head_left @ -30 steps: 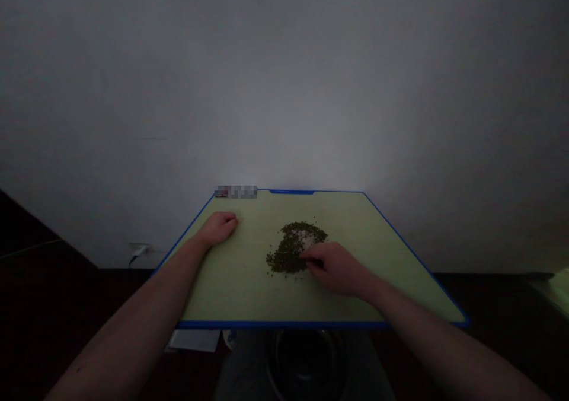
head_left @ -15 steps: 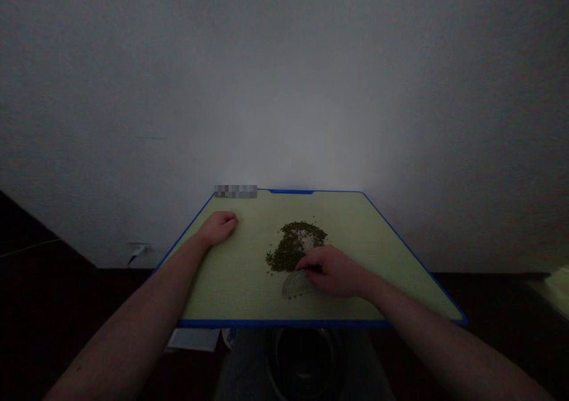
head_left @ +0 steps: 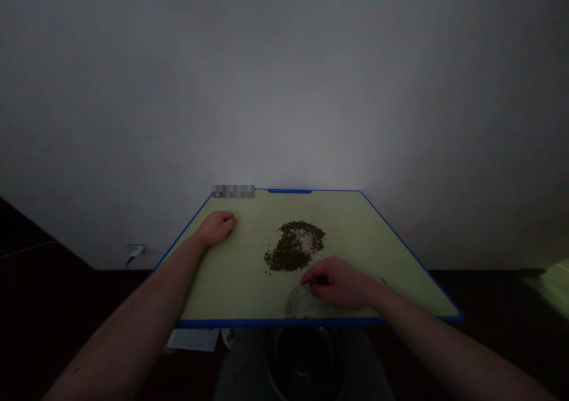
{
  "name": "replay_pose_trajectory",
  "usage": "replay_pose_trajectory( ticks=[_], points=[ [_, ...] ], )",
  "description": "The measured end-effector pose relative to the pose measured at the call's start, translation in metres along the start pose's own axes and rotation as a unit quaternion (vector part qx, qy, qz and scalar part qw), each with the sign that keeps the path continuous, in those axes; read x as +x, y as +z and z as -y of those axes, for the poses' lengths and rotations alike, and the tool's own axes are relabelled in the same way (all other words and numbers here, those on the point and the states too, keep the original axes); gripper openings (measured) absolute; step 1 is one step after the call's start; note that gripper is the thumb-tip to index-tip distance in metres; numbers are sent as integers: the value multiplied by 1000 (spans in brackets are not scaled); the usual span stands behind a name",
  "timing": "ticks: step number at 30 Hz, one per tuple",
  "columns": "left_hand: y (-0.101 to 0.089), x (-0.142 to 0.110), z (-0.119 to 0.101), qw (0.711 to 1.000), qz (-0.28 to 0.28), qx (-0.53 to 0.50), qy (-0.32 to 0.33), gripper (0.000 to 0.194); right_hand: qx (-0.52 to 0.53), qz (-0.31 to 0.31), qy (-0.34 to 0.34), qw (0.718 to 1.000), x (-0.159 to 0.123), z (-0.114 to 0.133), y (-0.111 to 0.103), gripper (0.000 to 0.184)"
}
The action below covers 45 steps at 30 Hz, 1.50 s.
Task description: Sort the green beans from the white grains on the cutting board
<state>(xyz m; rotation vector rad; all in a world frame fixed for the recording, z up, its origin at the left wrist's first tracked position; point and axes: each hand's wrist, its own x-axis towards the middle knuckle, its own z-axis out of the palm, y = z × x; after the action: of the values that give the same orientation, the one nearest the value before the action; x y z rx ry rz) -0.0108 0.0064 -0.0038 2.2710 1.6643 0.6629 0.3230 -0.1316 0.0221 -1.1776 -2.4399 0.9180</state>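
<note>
My right hand (head_left: pixel 340 283) pinches a clear, curved plastic piece that looks like a protractor (head_left: pixel 297 302), flat near the table's front edge. A few small beans lie along its near rim. Just beyond it is a pile of small green beans (head_left: pixel 287 255), with a patch of pale grains (head_left: pixel 306 241) on its right side. My left hand (head_left: pixel 217 227) rests on the left of the table in a loose fist, apart from the pile, with nothing visible in it.
The pale green table (head_left: pixel 249 294) has a blue rim and stands against a grey wall. Below its front edge sits a dark, shiny round pot (head_left: pixel 306 359). A white flat item (head_left: pixel 193 339) lies lower left. A plug (head_left: pixel 137 251) is in the wall.
My right hand has drawn the protractor back from the pile to the front edge, taking a few beans along. My left hand has stayed in place.
</note>
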Motion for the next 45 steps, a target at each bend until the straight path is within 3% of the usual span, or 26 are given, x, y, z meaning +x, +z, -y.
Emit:
replay_pose_trajectory(
  ticks=[16,18,22,25,33,45],
  points=[
    [-1,-1,-4,1000,3,-1,-3,26,55,5,26,998,-12,-4,-10,27],
    [-1,-1,-5,1000,7,1,-5,26,47,-17,26,998,-7,-2,-17,25],
    [-1,-1,-4,1000,1,3,-1,26,-2,-118,3,993,13,15,-31,21],
    [-1,-1,-2,1000,1,-5,-3,26,-59,-139,-17,988,28,32,-29,18],
    [-2,-2,-1,1000,1,-21,0,24,-193,-108,-11,975,47,37,4,20],
    [-4,-2,-4,1000,-3,-9,4,24,-223,-63,-48,972,62,40,3,25]
  ],
)
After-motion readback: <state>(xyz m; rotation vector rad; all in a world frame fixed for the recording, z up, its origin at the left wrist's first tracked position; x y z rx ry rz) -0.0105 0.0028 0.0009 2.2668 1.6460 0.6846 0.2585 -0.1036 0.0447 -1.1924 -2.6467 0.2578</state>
